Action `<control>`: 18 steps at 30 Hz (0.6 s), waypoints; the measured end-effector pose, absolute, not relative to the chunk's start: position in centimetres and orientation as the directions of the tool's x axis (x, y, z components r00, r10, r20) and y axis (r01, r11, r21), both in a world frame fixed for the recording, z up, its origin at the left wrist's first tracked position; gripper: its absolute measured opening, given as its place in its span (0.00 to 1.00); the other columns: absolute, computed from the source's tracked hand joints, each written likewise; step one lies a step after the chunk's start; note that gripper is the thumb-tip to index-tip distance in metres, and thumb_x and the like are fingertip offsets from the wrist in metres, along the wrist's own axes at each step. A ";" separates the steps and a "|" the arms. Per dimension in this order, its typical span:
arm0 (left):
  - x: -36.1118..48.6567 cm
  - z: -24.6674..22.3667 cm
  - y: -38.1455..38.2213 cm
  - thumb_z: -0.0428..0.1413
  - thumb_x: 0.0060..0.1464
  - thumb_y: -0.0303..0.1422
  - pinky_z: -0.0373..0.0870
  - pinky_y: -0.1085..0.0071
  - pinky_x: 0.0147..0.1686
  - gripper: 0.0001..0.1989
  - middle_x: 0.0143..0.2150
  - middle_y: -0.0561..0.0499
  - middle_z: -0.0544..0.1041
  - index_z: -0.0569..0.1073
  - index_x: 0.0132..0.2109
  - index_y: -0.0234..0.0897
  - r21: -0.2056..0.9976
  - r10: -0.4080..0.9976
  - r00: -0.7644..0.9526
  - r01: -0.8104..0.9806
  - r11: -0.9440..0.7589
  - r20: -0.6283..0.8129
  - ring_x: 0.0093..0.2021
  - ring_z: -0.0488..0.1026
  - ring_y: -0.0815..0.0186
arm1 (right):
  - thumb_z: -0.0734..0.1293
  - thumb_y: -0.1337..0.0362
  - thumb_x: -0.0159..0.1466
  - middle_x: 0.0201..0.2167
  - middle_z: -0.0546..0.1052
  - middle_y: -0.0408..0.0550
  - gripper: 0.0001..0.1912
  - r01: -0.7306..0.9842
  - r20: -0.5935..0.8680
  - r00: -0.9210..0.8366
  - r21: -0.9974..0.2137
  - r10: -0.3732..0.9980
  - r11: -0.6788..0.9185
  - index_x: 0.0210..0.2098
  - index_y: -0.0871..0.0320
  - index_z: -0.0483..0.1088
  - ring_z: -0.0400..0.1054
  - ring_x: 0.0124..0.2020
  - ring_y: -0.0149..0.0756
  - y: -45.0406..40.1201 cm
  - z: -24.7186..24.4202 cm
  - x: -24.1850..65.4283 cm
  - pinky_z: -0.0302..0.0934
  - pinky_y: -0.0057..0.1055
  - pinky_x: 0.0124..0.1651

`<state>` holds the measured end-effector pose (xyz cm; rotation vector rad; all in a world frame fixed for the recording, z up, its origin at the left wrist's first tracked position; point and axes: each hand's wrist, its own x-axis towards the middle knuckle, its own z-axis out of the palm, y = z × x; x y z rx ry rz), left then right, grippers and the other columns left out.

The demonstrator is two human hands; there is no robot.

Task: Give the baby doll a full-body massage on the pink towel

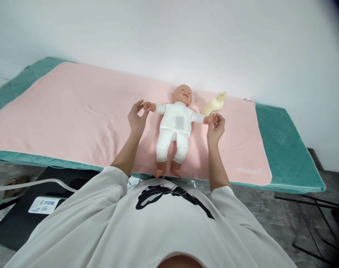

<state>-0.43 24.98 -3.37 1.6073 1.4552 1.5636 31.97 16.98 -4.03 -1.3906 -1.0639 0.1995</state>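
A baby doll (175,121) with a white cloth body lies face up on a pink blanket (83,108), its feet toward me and its arms spread. My left hand (138,116) pinches the doll's hand on the left side. On the right, my right hand (216,129) has its thumb and fingers closed on the doll's other hand. Just behind that hand, a pale yellow bottle (214,105) lies tilted on the blanket.
The blanket covers a green padded table (286,145) set against a white wall. Below left are a black surface (16,219), a labelled white item (44,205) and a white cable. A black metal frame (309,223) stands at the lower right.
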 end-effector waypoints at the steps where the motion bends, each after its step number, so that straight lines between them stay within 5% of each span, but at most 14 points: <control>1: 0.0 -2.9 26.0 0.62 0.56 0.40 0.72 0.64 0.55 0.22 0.50 0.43 0.80 0.72 0.55 0.36 0.872 0.875 -0.208 0.338 -0.354 0.436 0.52 0.78 0.60 | 0.64 0.53 0.64 0.54 0.71 0.54 0.22 0.466 0.503 0.533 -0.846 0.681 0.260 0.54 0.54 0.64 0.69 0.58 0.40 18.1 -3.6 32.3 0.66 0.44 0.61; 9: 3.7 -0.7 35.4 0.57 0.60 0.42 0.72 0.69 0.49 0.14 0.44 0.44 0.80 0.75 0.45 0.36 0.882 0.881 -0.153 0.237 -0.407 0.448 0.47 0.78 0.63 | 0.61 0.49 0.66 0.53 0.71 0.54 0.20 0.433 0.476 0.431 -0.855 0.767 0.287 0.52 0.55 0.64 0.70 0.56 0.39 28.6 -2.6 34.5 0.65 0.46 0.62; 16: 6.4 -1.8 41.6 0.57 0.58 0.38 0.70 0.72 0.39 0.11 0.30 0.48 0.76 0.75 0.32 0.34 0.940 0.954 -0.121 0.244 -0.238 0.273 0.36 0.74 0.66 | 0.57 0.54 0.71 0.52 0.73 0.56 0.16 0.340 0.159 0.384 -0.940 0.910 0.021 0.50 0.58 0.63 0.70 0.54 0.35 34.1 -2.1 33.5 0.64 0.41 0.62; 18: 6.7 -2.7 43.2 0.57 0.57 0.37 0.70 0.71 0.38 0.12 0.26 0.49 0.73 0.73 0.29 0.34 0.952 0.971 -0.112 0.251 -0.178 0.211 0.35 0.73 0.66 | 0.56 0.52 0.71 0.49 0.74 0.56 0.17 0.373 0.167 0.335 -0.927 0.927 0.032 0.49 0.58 0.63 0.71 0.53 0.38 34.5 -2.2 33.3 0.64 0.44 0.60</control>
